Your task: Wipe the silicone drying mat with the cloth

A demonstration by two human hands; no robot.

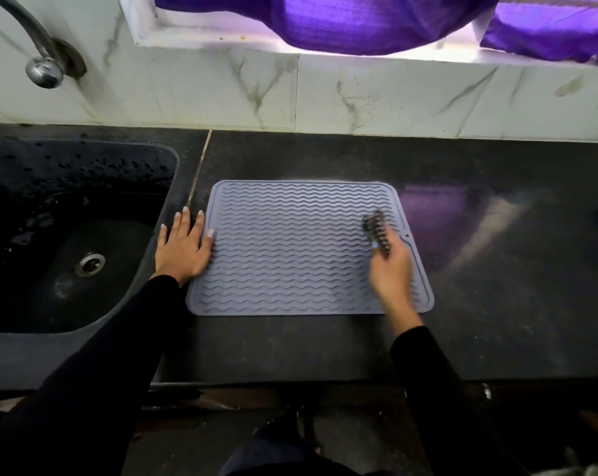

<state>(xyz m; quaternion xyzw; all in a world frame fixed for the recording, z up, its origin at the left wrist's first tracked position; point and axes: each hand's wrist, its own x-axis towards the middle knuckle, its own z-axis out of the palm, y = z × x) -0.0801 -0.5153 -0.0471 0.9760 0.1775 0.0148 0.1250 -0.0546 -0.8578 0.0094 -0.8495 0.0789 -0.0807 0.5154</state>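
The left hand [182,249] lies flat with fingers spread, palm down across the left edge of the grey rectangular silicone drying mat with wavy ridges [301,249], pinning it to the dark stone counter [497,321]. The right hand [390,269], blurred, curls around a small dark striped cloth [376,231] held against the mat's right side. A black sink [67,235] sits left, beneath a metal tap [40,60]; white marble-patterned tiles [359,97] and purple fabric [359,22] lie behind.

A black stone desk [497,304] carries a wet black sink [67,235] at nine o'clock; a curved chrome tap [43,68] at eleven; purple cloth curtains [359,25] at twelve.
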